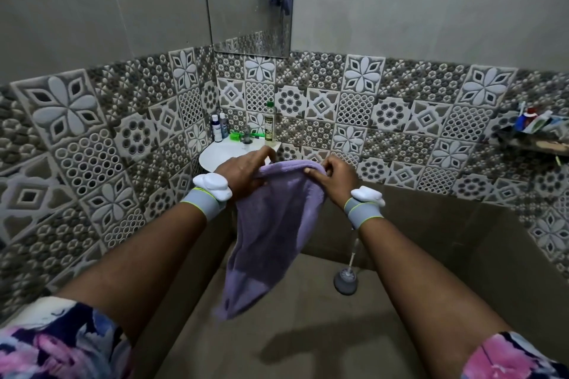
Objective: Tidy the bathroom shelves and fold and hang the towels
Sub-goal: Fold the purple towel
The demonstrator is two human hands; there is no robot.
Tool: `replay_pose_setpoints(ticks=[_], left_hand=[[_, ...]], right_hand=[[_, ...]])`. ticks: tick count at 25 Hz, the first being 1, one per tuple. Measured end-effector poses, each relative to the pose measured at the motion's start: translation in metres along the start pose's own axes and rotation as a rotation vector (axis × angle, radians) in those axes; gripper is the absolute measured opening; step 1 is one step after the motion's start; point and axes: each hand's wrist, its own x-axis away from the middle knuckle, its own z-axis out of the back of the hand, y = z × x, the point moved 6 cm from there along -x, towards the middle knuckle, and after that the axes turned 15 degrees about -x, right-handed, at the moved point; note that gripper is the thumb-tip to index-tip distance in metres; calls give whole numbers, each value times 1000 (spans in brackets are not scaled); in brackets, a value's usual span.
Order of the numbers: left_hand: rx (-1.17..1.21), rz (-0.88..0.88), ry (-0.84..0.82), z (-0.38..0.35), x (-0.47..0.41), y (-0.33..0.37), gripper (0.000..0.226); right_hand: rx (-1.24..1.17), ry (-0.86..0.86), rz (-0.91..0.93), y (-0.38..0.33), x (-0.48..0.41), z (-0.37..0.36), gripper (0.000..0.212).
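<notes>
A lilac towel [271,234] hangs in front of me, held up by its folded top edge. My left hand [243,171] grips the left end of that edge. My right hand [334,177] pinches the right end, with the fingers curled over the cloth. The towel droops down toward the floor, and its lower corner ends near the left. A wall shelf [535,140] at the far right holds toothpaste tubes and brushes.
A small white corner sink [221,154] stands behind the towel, with dark blue bottles [218,129], a green item and a tall clear bottle [270,124] on its rim. A toilet brush in its holder [346,278] stands on the floor. A mirror [251,0] hangs above.
</notes>
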Motion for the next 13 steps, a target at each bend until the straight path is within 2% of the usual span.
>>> replay_pose_setpoints(ticks=[2, 3, 4, 6, 8, 11, 13], left_hand=[[-56, -87, 22, 7, -2, 9, 17], [-71, -85, -1, 8, -3, 11, 14], [-86, -58, -55, 5, -5, 12, 18], [-114, 53, -184, -4, -11, 13, 39], [-75, 196, -274, -10, -14, 15, 53], [122, 378, -295, -12, -19, 12, 47], [275, 461, -267, -10, -19, 8, 52]], right_hand=[[144, -61, -66, 6, 1, -2, 50], [141, -75, -93, 10, 2, -4, 49], [97, -83, -119, 16, 2, -7, 47], [-51, -94, -165, 23, 3, -16, 43], [-164, -71, -136, 22, 4, -24, 39], [-222, -64, 32, 13, 9, -26, 34], [-223, -78, 111, 8, 13, -26, 31]])
